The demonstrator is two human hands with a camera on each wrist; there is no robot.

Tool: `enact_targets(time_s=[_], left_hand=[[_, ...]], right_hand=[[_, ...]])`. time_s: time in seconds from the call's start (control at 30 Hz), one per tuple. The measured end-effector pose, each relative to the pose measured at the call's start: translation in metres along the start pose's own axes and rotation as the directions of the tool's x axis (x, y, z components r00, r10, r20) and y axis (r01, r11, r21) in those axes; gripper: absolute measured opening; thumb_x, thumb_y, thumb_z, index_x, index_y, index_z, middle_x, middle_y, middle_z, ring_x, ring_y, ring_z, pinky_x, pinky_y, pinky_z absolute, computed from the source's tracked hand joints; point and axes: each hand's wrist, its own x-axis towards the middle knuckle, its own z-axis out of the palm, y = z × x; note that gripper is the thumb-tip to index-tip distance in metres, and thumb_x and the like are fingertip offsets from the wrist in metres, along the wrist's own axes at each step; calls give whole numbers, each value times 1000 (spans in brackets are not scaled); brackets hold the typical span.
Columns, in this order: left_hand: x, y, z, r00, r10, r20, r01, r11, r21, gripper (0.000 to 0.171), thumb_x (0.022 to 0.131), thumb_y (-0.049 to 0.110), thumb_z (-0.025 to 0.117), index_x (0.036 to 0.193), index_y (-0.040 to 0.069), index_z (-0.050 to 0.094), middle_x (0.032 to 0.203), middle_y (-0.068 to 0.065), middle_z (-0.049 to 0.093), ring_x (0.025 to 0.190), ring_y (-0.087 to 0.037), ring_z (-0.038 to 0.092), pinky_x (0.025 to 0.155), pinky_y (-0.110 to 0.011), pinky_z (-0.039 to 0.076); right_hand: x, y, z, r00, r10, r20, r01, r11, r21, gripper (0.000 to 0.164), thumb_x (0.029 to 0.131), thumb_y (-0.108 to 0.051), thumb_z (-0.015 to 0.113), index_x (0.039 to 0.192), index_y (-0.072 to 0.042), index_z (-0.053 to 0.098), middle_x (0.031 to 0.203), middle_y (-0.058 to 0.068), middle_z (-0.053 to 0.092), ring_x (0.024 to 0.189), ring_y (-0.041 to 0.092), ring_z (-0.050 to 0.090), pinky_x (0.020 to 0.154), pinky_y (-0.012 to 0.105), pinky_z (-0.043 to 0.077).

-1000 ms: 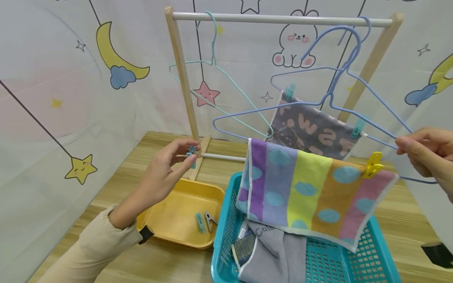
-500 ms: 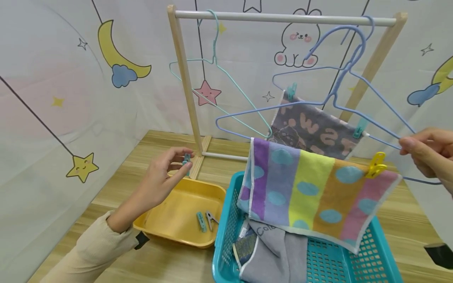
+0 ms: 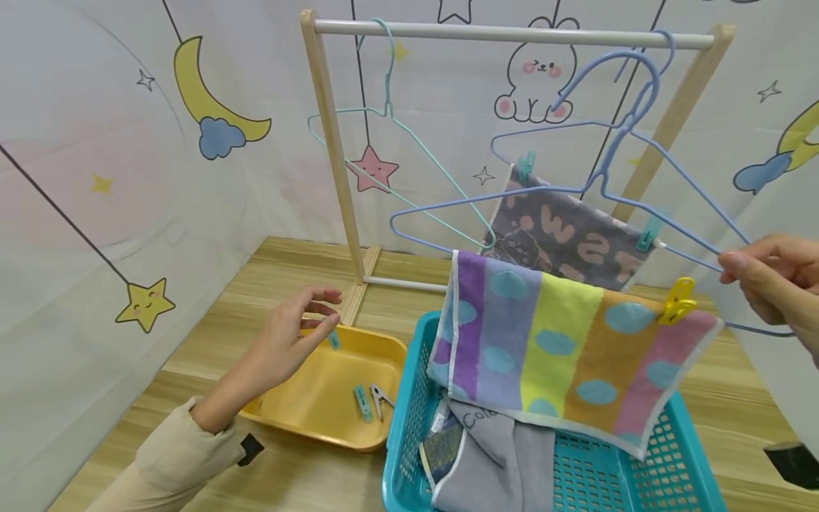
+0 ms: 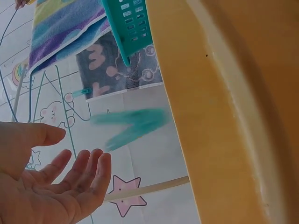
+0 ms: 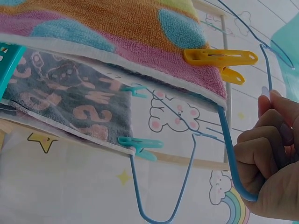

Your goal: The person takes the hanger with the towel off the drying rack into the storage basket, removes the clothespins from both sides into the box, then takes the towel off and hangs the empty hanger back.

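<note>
Left hand [image 3: 284, 338] held nothing, fingers apart. Teal clip [image 3: 334, 341] showed blurred just off the fingertips, against the yellow tray [image 3: 307, 391]. Step in hand looked like letting it go there; next move probably called for that hand at the striped towel [image 3: 572, 355], which hung over a blue hanger [image 3: 613, 149]. Right hand [image 3: 777, 274]: fingers clamped on the hanger's end.
</note>
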Motion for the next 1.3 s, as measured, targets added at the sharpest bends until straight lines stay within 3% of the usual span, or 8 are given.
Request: enact_targets(time_s=[0.17,0.33,0.47,0.73,0.87,1.07,1.2,1.3], left_hand=[[1,-2,0,1000,1,-7,-1,1000,11,28,101,12,60,128,2,57,121,-11,62,105,-26,64,84,-43,57],[3,4,0,1000,21,0,-21,1000,6,26,101,13,61,125,3,60,121,-10,62,106,-25,63,85,-42,57],[8,12,3,999,42,16,-42,999,-10,22,101,13,61,122,6,63,118,-6,63,104,-20,63,85,-38,57],[28,50,15,977,208,49,-201,972,-120,17,98,6,63,116,6,66,113,0,65,102,-14,63,87,-32,56],[43,76,27,939,338,70,-316,924,-215,17,98,1,62,115,3,65,114,-3,65,104,-15,63,89,-31,55],[66,118,51,841,536,80,-494,819,-294,17,97,1,62,114,1,64,111,-9,66,103,-17,64,89,-28,54],[76,143,67,787,609,96,-555,768,-319,18,97,1,62,115,-1,62,113,-10,64,103,-15,64,87,-23,53],[84,159,80,759,641,112,-580,744,-332,20,97,1,62,117,-3,60,114,-14,63,105,-17,64,89,-20,51]], right_hand=[[-2,-1,0,1000,12,-9,-13,995,-99,33,99,13,45,82,-6,66,46,0,32,35,18,16,32,28,6],[-5,-4,3,998,48,-38,-56,964,-260,34,101,10,47,82,-12,66,47,-2,31,38,17,19,35,31,8],[-7,-4,6,996,71,-55,-84,957,-278,31,101,9,48,83,-10,66,48,-4,32,41,17,19,37,34,8],[-8,-5,9,997,64,-44,-74,958,-276,30,100,10,49,87,-12,67,53,-3,34,43,15,23,38,31,13],[-8,-6,10,997,70,-43,-79,957,-278,31,100,9,50,87,-14,67,54,-2,35,44,15,24,39,31,14],[-7,-10,14,996,78,-37,-85,956,-282,30,101,7,51,88,-15,67,54,-2,34,45,15,24,40,31,15],[-4,-11,16,998,61,-29,-67,959,-276,29,100,8,50,88,-13,67,52,-2,33,43,15,22,39,32,13],[-3,-12,17,999,37,-13,-39,960,-276,30,100,9,50,87,-13,67,52,-2,33,43,15,22,38,31,12]])
